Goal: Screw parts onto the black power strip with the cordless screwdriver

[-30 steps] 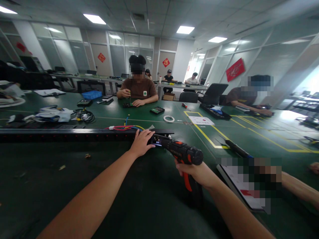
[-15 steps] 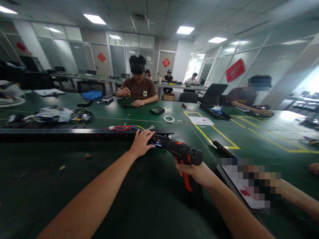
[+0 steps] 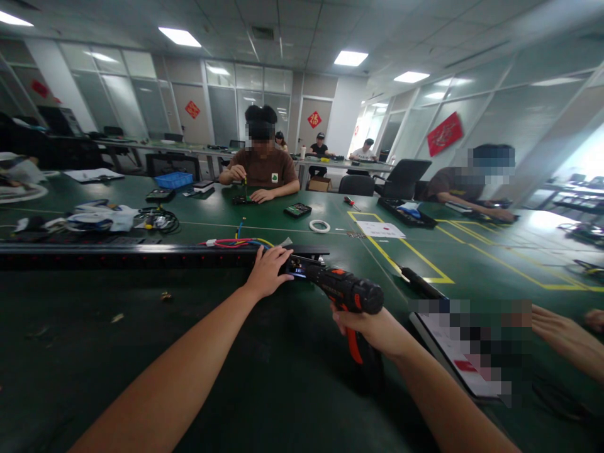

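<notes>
Long black strip (image 3: 141,257) is lying with its long axis running 9 to 3 o'clock across the green table (image 3: 94,340); the left hand (image 3: 268,270) is lying palm-down, fingers loosely spread, pressing its 3 o'clock end, forearm stretching in from 7 o'clock. Cordless screwdriver (image 3: 340,290) is pointing toward 10 o'clock, its lit nose meeting the strip beside the left fingertips. The right hand (image 3: 372,328) is wrapping closed around its orange-black grip, forearm coming in from 5 o'clock.
</notes>
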### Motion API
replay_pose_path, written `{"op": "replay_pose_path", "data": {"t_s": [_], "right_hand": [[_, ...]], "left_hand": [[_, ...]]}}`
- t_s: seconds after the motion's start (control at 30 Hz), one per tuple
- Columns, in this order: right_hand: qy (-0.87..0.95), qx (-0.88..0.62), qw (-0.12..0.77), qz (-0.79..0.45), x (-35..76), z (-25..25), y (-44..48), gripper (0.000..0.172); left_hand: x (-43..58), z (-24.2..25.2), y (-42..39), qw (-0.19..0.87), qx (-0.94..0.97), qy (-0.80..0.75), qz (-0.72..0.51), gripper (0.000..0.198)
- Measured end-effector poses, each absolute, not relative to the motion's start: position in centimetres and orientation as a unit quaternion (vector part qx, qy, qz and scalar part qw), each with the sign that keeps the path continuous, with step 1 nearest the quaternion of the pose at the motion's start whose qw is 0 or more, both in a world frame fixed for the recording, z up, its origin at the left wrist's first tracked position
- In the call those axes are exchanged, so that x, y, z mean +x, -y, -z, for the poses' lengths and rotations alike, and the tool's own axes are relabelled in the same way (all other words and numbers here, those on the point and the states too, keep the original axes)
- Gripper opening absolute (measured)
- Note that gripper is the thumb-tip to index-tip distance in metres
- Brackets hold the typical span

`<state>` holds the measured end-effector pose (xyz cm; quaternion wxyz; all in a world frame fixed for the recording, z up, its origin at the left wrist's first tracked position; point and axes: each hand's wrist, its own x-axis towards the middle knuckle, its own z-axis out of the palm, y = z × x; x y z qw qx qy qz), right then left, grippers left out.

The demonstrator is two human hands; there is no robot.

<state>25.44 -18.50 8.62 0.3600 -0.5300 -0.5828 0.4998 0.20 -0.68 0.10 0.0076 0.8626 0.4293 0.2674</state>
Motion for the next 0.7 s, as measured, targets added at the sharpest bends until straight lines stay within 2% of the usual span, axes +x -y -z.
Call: {"op": "replay_pose_path", "data": {"t_s": [0.7], "right_hand": [[0.567, -0.509, 0.381, -0.524, 26.3, -7.7, 18.1, 0.022]], "left_hand": [[0.5, -0.1, 0.7, 0.005, 0.861, -0.432, -0.267, 0.066]]}}
